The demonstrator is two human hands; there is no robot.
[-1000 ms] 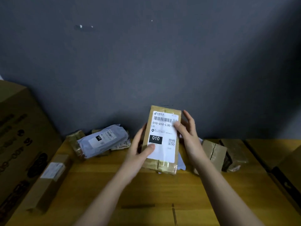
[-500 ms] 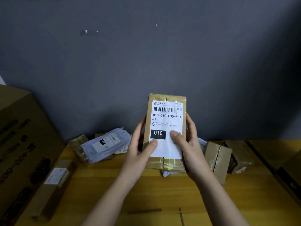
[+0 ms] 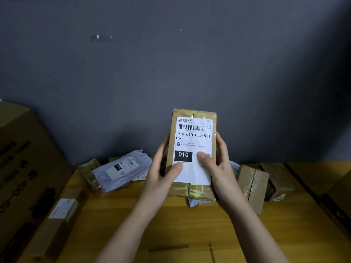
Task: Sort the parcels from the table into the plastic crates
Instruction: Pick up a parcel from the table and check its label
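Left hand (image 3: pixel 163 170) curled round the left edge of a tape-wrapped brown parcel (image 3: pixel 191 149), thumb pressed on the white label. Right hand (image 3: pixel 218 168) gripping the right edge, thumb flat beside the black "010" block. Parcel held upright above the wooden table (image 3: pixel 171 224). Beyond, to the left, a grey mailer bag (image 3: pixel 121 169); to the right, a taped carton (image 3: pixel 252 185) just beside the wrist. At far left, a large cardboard box (image 3: pixel 24 168).
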